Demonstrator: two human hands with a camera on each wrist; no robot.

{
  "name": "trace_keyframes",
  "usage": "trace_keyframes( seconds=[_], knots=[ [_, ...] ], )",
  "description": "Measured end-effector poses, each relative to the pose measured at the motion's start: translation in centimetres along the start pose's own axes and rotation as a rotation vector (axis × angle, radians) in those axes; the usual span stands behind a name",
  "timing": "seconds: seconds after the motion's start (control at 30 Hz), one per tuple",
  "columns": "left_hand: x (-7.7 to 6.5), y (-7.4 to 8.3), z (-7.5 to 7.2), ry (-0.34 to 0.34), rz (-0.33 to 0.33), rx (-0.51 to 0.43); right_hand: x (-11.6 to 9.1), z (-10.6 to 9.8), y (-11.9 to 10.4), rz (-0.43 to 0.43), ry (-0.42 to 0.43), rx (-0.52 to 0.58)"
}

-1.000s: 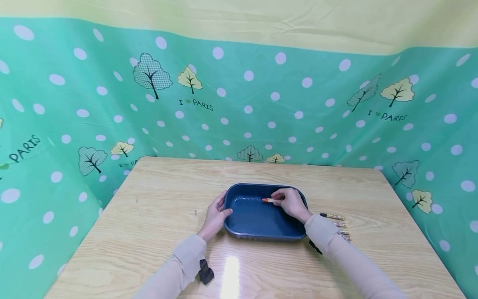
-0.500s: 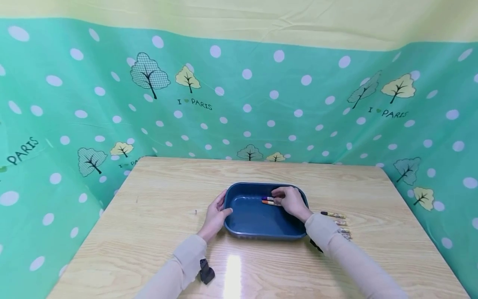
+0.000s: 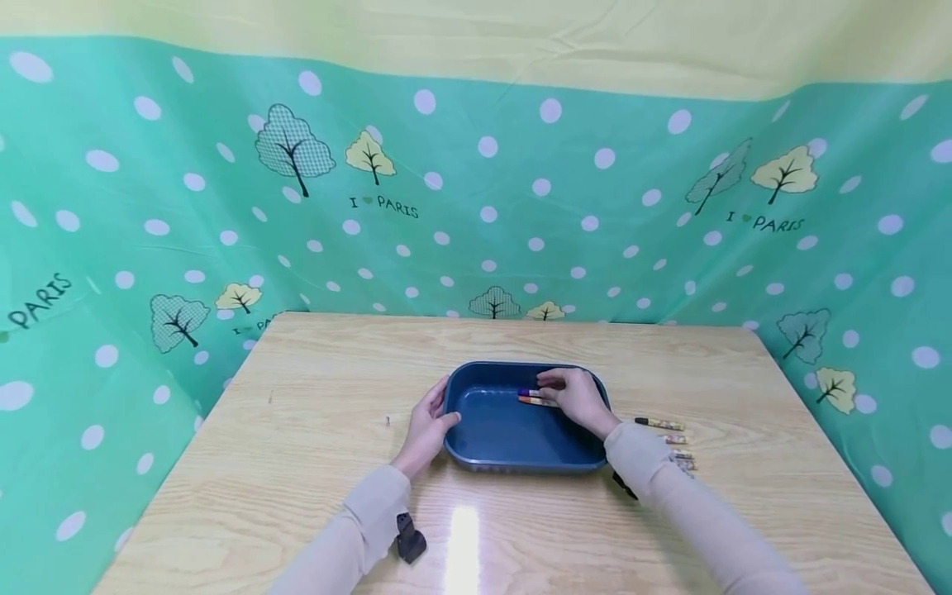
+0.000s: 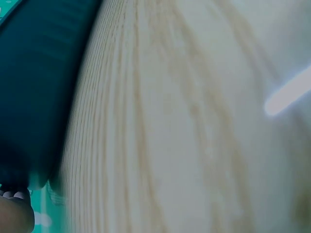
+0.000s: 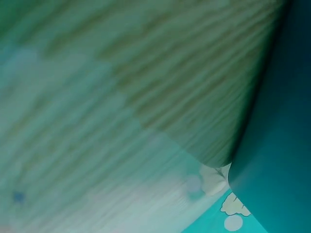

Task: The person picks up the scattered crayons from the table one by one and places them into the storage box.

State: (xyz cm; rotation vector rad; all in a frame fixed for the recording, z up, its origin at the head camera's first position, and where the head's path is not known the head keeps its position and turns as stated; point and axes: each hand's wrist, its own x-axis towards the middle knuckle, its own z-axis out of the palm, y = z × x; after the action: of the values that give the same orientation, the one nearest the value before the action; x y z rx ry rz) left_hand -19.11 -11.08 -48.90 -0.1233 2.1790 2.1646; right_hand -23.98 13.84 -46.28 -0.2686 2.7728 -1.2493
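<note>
My left hand (image 3: 427,426) grips the left end of a dark blue rectangular tray (image 3: 521,469), thumb over the rim and fingers along the outer wall. In the left wrist view the tray's wall (image 4: 39,87) fills the left side, with part of the hand (image 4: 17,213) at the lower corner. Inside the tray lie a purple-tipped crayon (image 3: 528,393) and an orange crayon (image 3: 537,402), side by side near the far wall. Over their right ends is my right hand (image 3: 580,401), thumb and forefinger slightly apart. The purple crayon's right end is hidden behind the fingers.
Right of the tray, several crayons in printed wrappers lie on the wooden table (image 3: 297,463), among them a black-tipped crayon (image 3: 660,424). My right sleeve (image 3: 650,463) partly covers them. A patterned green curtain (image 3: 446,207) hangs behind the table. The tray's side (image 5: 277,121) borders the right wrist view.
One second ago my right hand held the orange crayon over the purple one. Now the orange crayon lies beside the purple one and the fingers have loosened. The left hand stays on the tray.
</note>
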Motion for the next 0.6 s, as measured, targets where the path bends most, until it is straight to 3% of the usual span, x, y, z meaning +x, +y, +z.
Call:
trace_keyframes(
  seconds=[0.23, 0.6],
  knots=[
    [0.0, 0.0, 0.1, 0.010, 0.009, 0.006, -0.1, -0.2, 0.0, 0.030, 0.024, 0.080],
    [0.0, -0.1, 0.0, 0.015, 0.004, 0.017, -0.5, -1.3, -0.5, -0.051, 0.068, 0.304]
  ],
)
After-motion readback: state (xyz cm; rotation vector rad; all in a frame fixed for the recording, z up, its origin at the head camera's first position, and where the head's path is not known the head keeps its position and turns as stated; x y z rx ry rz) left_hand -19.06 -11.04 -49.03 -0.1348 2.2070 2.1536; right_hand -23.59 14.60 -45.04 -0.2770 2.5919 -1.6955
